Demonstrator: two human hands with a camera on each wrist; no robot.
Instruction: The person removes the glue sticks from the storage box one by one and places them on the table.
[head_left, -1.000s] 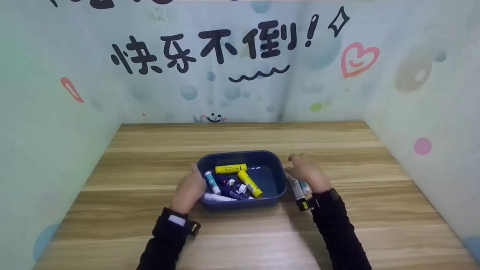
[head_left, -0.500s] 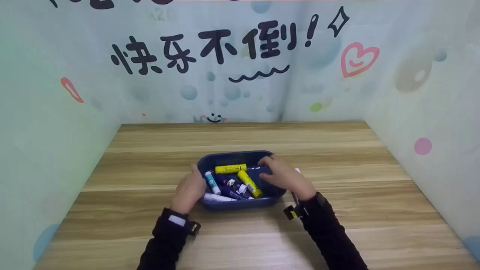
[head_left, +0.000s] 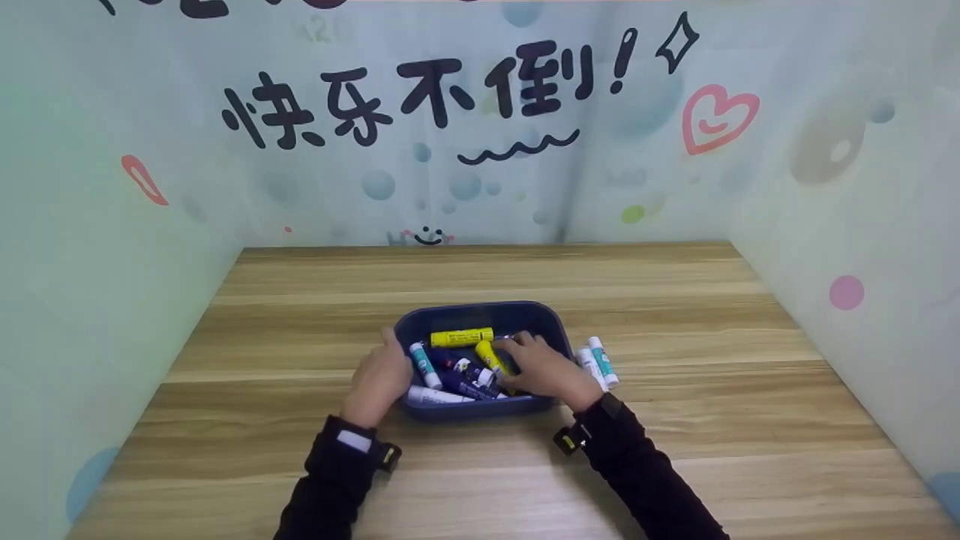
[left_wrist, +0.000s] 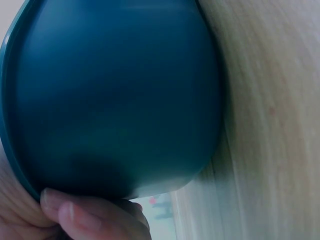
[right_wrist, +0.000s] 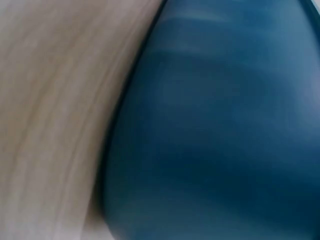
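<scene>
My left hand [head_left: 379,379] holds the left end of a dark blue plastic bin [head_left: 551,322]; in the left wrist view its fingers [left_wrist: 95,217] bend at the rim and outer wall. Over the bin's right half, my right hand [head_left: 547,371] reaches in. Its fingers stand apart, around a slanted yellow glue stick [head_left: 489,356] that they partly cover; contact cannot be made out. Another yellow glue stick [head_left: 461,337] lies by the far wall. A teal-and-white stick [head_left: 425,366], dark purple sticks [head_left: 469,384] and a white stick [head_left: 439,395] lie at the left.
Just right of the bin, a white stick [head_left: 590,366] and a white-and-teal stick [head_left: 602,361] lie side by side on the wooden table [head_left: 480,472]. Printed cloth walls [head_left: 480,195] close off the back and both sides.
My right hand has moved left, from beside the sticks right of the bin, over the rim to the slanted yellow glue stick. My left hand has stayed on the bin.
</scene>
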